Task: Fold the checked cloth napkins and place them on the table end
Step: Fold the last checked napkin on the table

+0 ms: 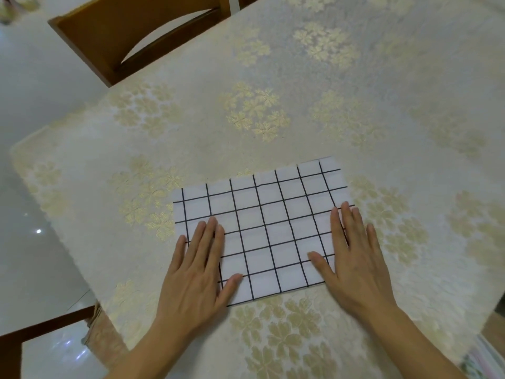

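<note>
Now both hands lie flat with straight fingers on the napkin (262,228): left hand (199,269) on its left edge, right hand (352,258) on its right edge. Napkin rests flat on the bench (273,77), near its front.

A cream tablecloth (314,86) with gold flower clusters covers my bench. At the upper left of the frame stands a wooden chair (109,36); glossy floor (32,228) shows at the left.
</note>
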The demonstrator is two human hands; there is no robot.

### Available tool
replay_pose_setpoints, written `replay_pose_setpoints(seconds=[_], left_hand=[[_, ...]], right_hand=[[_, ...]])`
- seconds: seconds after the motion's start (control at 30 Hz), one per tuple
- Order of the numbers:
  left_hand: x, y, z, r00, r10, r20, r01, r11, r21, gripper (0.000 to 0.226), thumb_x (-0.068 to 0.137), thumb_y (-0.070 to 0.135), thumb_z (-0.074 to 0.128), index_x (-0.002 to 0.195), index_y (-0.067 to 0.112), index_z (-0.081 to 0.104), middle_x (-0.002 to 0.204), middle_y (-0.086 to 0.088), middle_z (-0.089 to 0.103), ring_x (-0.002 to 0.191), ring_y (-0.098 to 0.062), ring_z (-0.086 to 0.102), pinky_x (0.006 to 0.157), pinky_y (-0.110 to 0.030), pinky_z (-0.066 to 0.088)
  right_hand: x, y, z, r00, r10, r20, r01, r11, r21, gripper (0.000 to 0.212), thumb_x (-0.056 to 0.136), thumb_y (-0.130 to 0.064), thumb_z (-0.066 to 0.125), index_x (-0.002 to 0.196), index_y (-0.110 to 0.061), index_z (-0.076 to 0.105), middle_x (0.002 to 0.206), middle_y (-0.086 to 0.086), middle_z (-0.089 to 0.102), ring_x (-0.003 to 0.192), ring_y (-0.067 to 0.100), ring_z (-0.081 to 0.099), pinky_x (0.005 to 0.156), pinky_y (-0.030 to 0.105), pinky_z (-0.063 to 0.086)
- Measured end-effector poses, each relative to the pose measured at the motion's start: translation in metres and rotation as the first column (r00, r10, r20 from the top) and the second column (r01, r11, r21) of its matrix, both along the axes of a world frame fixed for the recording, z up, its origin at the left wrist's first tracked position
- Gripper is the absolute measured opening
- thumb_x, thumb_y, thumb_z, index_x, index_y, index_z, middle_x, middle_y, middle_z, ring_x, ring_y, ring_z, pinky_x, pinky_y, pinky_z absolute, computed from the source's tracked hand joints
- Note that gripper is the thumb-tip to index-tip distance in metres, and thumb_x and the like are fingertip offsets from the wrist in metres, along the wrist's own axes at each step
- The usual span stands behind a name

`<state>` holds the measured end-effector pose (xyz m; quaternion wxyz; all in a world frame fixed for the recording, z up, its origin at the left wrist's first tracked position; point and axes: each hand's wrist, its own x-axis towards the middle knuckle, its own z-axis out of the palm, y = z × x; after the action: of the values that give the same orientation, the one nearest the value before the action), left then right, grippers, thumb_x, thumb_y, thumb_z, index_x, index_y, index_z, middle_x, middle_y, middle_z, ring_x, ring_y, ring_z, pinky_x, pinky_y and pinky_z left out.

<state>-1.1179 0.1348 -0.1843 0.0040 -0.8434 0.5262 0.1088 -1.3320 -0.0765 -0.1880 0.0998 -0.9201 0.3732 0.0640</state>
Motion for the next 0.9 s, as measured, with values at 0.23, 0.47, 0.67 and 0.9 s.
replay_pose_setpoints(seconds=[0.23, 0.47, 0.67, 0.9], left_hand=[[0.003, 0.000, 0.000, 1.000, 0.002, -0.002, -0.002, 1.000, 0.008, 0.081, 0.099, 0.062, 0.022, 0.158, 0.008, 0.011, 0.167, -0.008, 0.004, 0.154, -0.023, 0.005, 0.121, -0.049, 0.014], [0.005, 0.000, -0.001, 1.000, -0.022, -0.018, 0.022, 1.000, 0.004, 0.081, 0.098, 0.061, 0.024, 0.158, 0.008, 0.013, 0.167, -0.009, 0.006, 0.154, -0.024, 0.009, 0.120, -0.048, 0.014], [0.014, -0.014, 0.020, 0.990, -0.142, -0.024, 0.140, 0.988, -0.063, 0.076, 0.097, 0.056, 0.030, 0.158, 0.011, 0.019, 0.165, -0.009, 0.017, 0.152, -0.025, 0.017, 0.119, -0.050, 0.019], [-0.001, -0.136, 0.042, 0.729, -0.684, 0.040, 0.680, 0.717, -0.154, 0.053, 0.093, 0.034, 0.047, 0.139, 0.008, 0.052, 0.141, -0.015, 0.055, 0.128, -0.032, 0.054, 0.106, -0.045, 0.045]], right_hand=[[-0.002, -0.002, 0.000, 0.999, -0.015, -0.028, 0.015, 1.000, -0.022, 0.085, 0.099, -0.066, 0.019, 0.159, -0.012, -0.007, 0.167, 0.006, -0.015, 0.154, 0.021, -0.010, 0.123, 0.044, 0.004], [-0.003, -0.002, 0.002, 0.999, -0.030, -0.041, 0.029, 0.999, -0.016, 0.086, 0.099, -0.068, 0.016, 0.159, -0.013, -0.009, 0.167, 0.006, -0.016, 0.154, 0.020, -0.011, 0.123, 0.045, 0.006], [-0.006, -0.005, 0.001, 1.000, -0.021, -0.023, 0.021, 1.000, 0.005, 0.085, 0.099, -0.071, 0.013, 0.158, -0.015, -0.014, 0.166, 0.004, -0.021, 0.152, 0.018, -0.019, 0.123, 0.043, -0.001], [-0.029, 0.003, 0.015, 0.976, -0.208, 0.071, 0.207, 0.978, 0.015, 0.071, 0.102, -0.055, 0.017, 0.160, -0.016, 0.007, 0.168, 0.007, 0.005, 0.154, 0.017, 0.004, 0.122, 0.030, -0.001]])
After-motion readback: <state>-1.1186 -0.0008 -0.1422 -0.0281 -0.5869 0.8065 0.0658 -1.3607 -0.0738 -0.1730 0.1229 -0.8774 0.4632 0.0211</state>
